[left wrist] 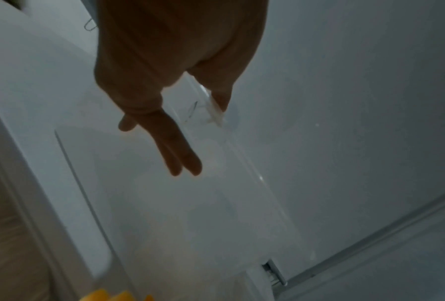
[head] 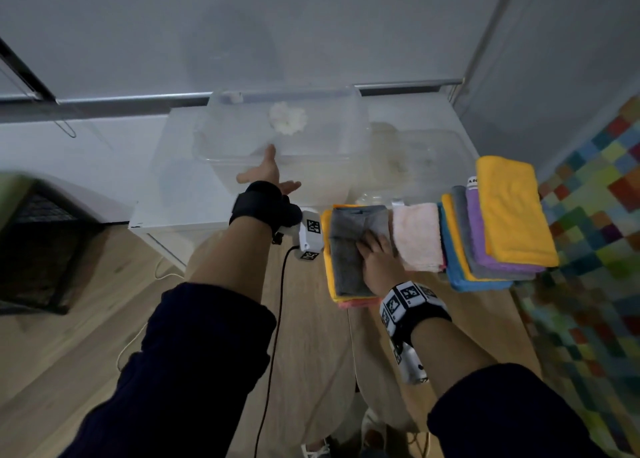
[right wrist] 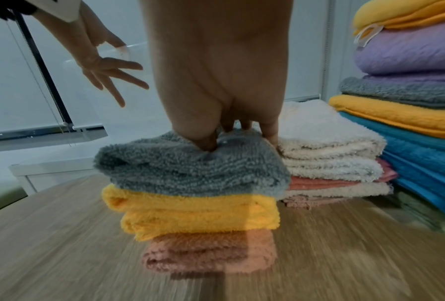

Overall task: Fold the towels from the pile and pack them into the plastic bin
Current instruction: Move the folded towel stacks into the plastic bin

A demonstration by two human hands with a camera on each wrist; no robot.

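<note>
The right hand is planted on top of a small stack of folded fluffy towels near the front of the wooden table: a grey terry towel on top, a folded yellow one under it, and a salmon-pink one at the bottom. In the right wrist view the thumb is dug into the grey pile and the fingers are curled over its far edge, so the top towel is being pinched, maybe the whole stack.

The left hand is held out over the near rim of the clear plastic bin, fingers spread and straight, nothing held. Only a small white fluffy thing can be made out in the bin; what it is can't be told. So packing looks barely started.

Just beside the grabbed stack sits a second stack of cream and pale pink folded towels, and past it the taller pile of unfolded towels, with yellow, purple, grey and blue layers.

What could go sideways: if only the grey towel is gripped, the fold could flop open on the lift, or the two below could be dragged askew. The neighbouring stack is touching, so it could get nudged too. The big pile appears to hang past the table edge, so a bump might tip it.

Writing: a small white tag on the purple towel is seen, but the letters are too blurred. The wrist markers carry only square codes.
</note>
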